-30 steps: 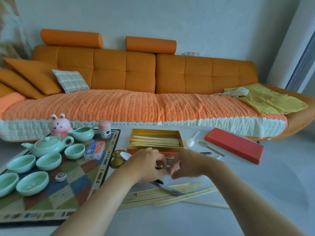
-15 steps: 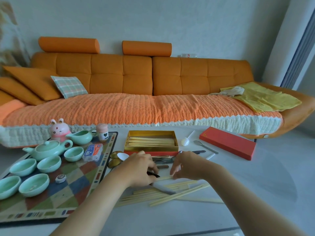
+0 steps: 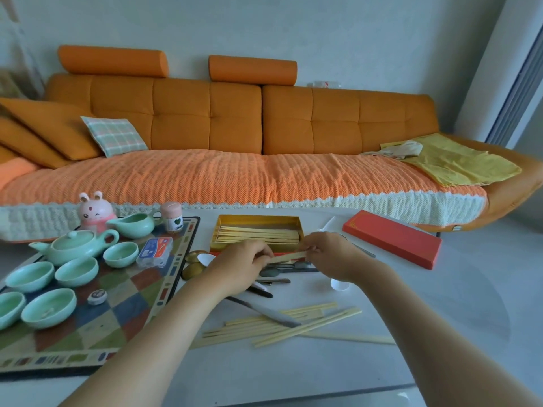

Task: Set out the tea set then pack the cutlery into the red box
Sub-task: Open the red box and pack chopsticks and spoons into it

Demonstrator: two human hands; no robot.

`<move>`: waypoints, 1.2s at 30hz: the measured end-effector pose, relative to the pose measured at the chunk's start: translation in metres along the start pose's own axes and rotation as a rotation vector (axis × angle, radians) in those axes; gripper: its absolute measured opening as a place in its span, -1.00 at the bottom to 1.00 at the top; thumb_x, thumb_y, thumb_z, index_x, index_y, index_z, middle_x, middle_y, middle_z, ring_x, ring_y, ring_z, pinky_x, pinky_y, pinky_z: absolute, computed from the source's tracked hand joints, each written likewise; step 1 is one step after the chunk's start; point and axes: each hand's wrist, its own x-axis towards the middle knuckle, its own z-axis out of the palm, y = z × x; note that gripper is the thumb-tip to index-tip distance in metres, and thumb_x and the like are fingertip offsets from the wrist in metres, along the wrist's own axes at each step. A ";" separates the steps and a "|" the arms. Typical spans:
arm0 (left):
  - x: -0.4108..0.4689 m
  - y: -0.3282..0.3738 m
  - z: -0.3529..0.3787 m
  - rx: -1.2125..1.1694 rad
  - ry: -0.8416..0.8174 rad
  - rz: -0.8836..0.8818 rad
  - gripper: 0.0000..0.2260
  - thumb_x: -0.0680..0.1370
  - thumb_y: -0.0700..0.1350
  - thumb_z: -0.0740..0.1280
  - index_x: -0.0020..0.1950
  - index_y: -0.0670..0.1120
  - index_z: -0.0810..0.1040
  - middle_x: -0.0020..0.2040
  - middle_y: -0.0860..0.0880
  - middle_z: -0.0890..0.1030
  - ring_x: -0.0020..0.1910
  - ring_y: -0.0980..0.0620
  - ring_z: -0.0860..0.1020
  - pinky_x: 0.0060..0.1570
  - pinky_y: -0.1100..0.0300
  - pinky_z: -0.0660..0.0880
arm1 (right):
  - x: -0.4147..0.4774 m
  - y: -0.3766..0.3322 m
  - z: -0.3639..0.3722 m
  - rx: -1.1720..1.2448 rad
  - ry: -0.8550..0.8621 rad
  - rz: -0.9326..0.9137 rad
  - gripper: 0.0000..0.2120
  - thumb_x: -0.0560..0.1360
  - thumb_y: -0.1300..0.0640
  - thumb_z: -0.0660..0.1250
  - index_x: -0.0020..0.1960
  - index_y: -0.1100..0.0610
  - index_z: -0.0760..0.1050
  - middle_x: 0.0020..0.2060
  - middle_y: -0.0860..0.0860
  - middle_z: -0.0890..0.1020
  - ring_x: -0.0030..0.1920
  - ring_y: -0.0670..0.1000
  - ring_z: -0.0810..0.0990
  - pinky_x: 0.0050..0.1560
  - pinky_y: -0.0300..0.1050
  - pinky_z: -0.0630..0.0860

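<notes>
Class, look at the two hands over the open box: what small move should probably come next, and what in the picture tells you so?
Probably lower the chopsticks, held between the left hand and right hand, into the open box. They hang just in front of it, parallel to those already inside, and loose chopsticks remain on the table.

bare table (image 3: 440, 304) lies open right of the loose chopsticks (image 3: 282, 324). tea set (image 3: 73, 259) crowds the left; spoons (image 3: 282, 270) clutter the box front (image 3: 258, 230).

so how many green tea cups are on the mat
5: two side by side below the teapot, one right of it, two nearest the camera, one cut off at the edge.
</notes>
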 end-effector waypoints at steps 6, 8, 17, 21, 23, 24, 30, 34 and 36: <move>0.023 -0.021 -0.018 0.068 0.334 0.107 -0.87 0.62 -0.08 0.30 0.12 0.03 0.61 0.06 0.13 0.57 0.04 0.12 0.50 0.05 0.17 0.44 | 0.026 -0.011 0.002 0.004 0.200 -0.008 -0.66 0.57 0.29 0.12 0.14 0.04 0.60 -0.11 -0.06 0.56 -0.30 -0.11 0.50 -0.29 -0.17 0.40; 0.030 -0.036 -0.020 0.158 0.424 0.091 -0.81 0.60 -0.11 0.31 0.20 -0.01 0.58 0.13 0.06 0.54 0.17 0.05 0.44 0.16 0.13 0.39 | 0.040 -0.009 0.006 -0.023 0.259 0.031 -0.64 0.57 0.29 0.10 0.17 0.06 0.59 -0.11 -0.04 0.54 -0.27 -0.05 0.48 -0.25 -0.15 0.40; 0.051 -0.072 -0.019 0.295 0.148 0.014 -0.60 0.66 0.10 0.11 0.47 0.01 0.39 0.44 0.07 0.38 0.41 0.02 0.34 0.39 0.05 0.24 | 0.104 -0.006 0.040 -0.153 0.180 0.108 -0.62 0.55 0.26 0.13 0.18 -0.04 0.61 0.09 0.03 0.62 -0.11 0.05 0.58 -0.07 0.00 0.61; 0.059 -0.084 -0.013 0.361 0.014 -0.044 -0.51 0.65 0.21 -0.03 0.46 0.04 0.41 0.46 0.06 0.38 0.42 0.02 0.32 0.40 0.00 0.21 | 0.122 -0.007 0.048 -0.210 0.196 0.110 -0.65 0.56 0.22 0.19 0.15 -0.08 0.64 0.07 -0.04 0.68 0.00 0.04 0.59 0.19 0.03 0.52; 0.063 -0.087 -0.013 0.394 0.007 -0.041 -0.49 0.64 0.21 -0.07 0.45 0.05 0.43 0.48 0.04 0.37 0.44 0.01 0.30 0.40 0.00 0.18 | 0.127 -0.006 0.049 -0.232 0.213 0.126 -0.61 0.52 0.25 0.17 0.12 -0.09 0.65 0.07 -0.06 0.68 0.03 0.04 0.59 0.26 0.04 0.47; 0.064 -0.087 -0.014 0.411 0.001 -0.040 -0.49 0.65 0.20 -0.08 0.45 0.06 0.44 0.47 0.04 0.37 0.43 0.01 0.30 0.40 -0.01 0.18 | 0.128 -0.007 0.048 -0.237 0.216 0.132 -0.58 0.49 0.28 0.15 0.12 -0.08 0.65 0.08 -0.06 0.67 0.04 0.03 0.58 0.27 0.04 0.46; 0.063 -0.085 -0.014 0.457 -0.047 -0.014 -0.52 0.66 0.14 -0.10 0.32 0.08 0.53 0.39 0.03 0.47 0.35 -0.03 0.37 0.32 -0.06 0.29 | 0.120 -0.014 0.049 -0.130 0.032 0.015 -0.70 0.56 0.15 0.19 0.12 -0.08 0.65 -0.02 -0.08 0.63 -0.29 -0.12 0.53 -0.17 -0.18 0.50; 0.058 -0.082 -0.014 0.417 -0.013 -0.009 -0.50 0.64 0.19 -0.06 0.40 0.02 0.46 0.45 0.03 0.43 0.41 0.00 0.34 0.39 -0.04 0.23 | 0.109 -0.014 0.046 -0.103 0.034 0.010 -0.69 0.56 0.15 0.19 0.14 -0.06 0.64 -0.06 -0.02 0.66 -0.27 0.01 0.60 -0.14 -0.08 0.60; 0.054 -0.075 -0.014 0.434 0.017 0.027 -0.51 0.64 0.20 0.00 0.47 0.01 0.39 0.47 0.05 0.38 0.44 0.01 0.29 0.43 -0.02 0.19 | 0.102 -0.016 0.043 -0.078 0.094 -0.023 -0.67 0.54 0.20 0.19 0.13 -0.05 0.65 -0.02 -0.02 0.65 -0.12 0.01 0.62 -0.03 -0.10 0.58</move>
